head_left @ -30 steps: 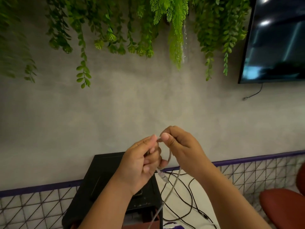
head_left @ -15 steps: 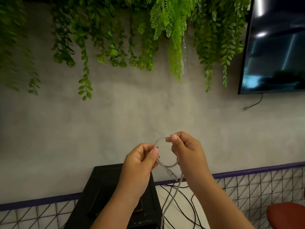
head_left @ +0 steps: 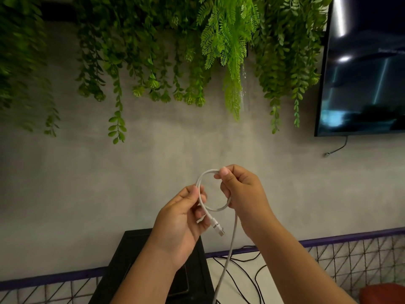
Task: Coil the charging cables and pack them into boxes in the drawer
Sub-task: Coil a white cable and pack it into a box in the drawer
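A white charging cable is held up in front of the grey wall, bent into one round loop between my hands. My left hand pinches the loop's left side, where the cable crosses itself, and the plug end sticks out below its fingers. My right hand grips the loop's top right between thumb and forefinger. The rest of the cable hangs straight down out of view. No boxes or drawer are visible.
A black box-shaped unit stands below my left arm. Black cables lie on a white surface beside it. A wire grid panel runs along the wall's foot. A dark screen and hanging plants fill the top.
The hands have drawn apart and the cable has opened from a tight pinch into a wider round loop. The view has tilted upward.
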`<state>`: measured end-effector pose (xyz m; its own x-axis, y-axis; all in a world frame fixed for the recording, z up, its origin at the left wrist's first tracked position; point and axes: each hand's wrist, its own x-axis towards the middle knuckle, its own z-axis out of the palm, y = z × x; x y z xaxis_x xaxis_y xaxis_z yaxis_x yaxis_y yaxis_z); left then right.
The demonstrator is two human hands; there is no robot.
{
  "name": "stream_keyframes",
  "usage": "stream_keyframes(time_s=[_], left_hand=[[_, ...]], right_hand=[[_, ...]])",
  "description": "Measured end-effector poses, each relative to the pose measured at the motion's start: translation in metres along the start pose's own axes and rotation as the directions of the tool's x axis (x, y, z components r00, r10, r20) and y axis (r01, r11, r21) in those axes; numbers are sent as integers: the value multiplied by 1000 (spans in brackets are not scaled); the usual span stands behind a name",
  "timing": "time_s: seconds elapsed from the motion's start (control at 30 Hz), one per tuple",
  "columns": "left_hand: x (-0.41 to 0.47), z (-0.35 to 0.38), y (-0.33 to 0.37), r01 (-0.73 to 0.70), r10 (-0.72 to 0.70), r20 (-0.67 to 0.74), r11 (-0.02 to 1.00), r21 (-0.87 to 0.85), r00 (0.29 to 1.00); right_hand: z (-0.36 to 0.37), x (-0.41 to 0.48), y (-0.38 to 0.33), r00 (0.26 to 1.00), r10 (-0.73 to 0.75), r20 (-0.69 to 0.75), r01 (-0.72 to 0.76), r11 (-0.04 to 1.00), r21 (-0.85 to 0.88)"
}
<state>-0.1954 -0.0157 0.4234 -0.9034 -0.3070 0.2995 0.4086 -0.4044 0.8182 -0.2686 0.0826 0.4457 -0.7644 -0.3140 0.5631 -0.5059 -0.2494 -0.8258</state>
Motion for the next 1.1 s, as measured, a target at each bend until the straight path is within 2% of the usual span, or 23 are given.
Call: stream_keyframes(time_s=[0.07, 0.1, 0.17, 0.23, 0.3, 0.43, 0.5, 0.57, 0.67, 0.73, 0.77, 0.87, 0.97, 1.1], left_hand=[[-1, 1, 1, -26, 27, -15, 997, 71, 1000], [-2, 1, 0, -61, 69, -37, 980, 190, 997], [-2, 1, -3, -148, 222, -75, 832, 534, 972], [-2, 0, -4, -187, 361, -76, 639, 746, 929], [-4, -2, -1, -212, 401, -39, 561, 800, 915], [-6, -7, 6, -290, 492, 6, 503, 814, 871], [-6, -7, 8, -328, 550, -30, 540, 775, 834], [-4, -6, 11, -375, 560, -97, 662, 649, 822], [-5, 0, 15, -370, 423, -179, 889, 268, 888], [-8, 4, 15, -309, 314, -153, 949, 58, 937], [-10, 5, 15, -271, 272, -132, 962, 20, 953], [-13, 4, 10, -196, 197, -77, 980, 22, 977], [-16, -3, 7, -112, 111, 20, 991, 70, 994], [-14, -6, 12, -3, -4, 65, 994, 112, 998]], right_hand=[[1, 2, -2, 999, -34, -16, 34, 999, -34], [1, 2, -3, 998, -50, -23, 49, 998, -45], [1, 2, -4, 997, -76, -28, 74, 994, -78], [1, 1, -5, 996, -85, -20, 82, 990, -116], [0, 0, -6, 997, -75, -11, 73, 991, -114], [0, -4, -7, 999, -43, 15, 44, 998, -47], [2, -9, -8, 998, -25, 56, 25, 1000, 5], [6, -14, -8, 995, -15, 98, 12, 999, 34], [11, -17, -6, 995, -10, 102, 8, 1000, 25], [14, -19, -5, 995, 10, 95, -11, 1000, 12], [15, -19, -4, 996, 25, 91, -28, 999, 22], [14, -20, -3, 997, 48, 57, -53, 994, 95], [7, -17, -4, 1000, 12, 16, -14, 994, 109], [5, -13, 1, 991, -118, 59, 125, 984, -124]])
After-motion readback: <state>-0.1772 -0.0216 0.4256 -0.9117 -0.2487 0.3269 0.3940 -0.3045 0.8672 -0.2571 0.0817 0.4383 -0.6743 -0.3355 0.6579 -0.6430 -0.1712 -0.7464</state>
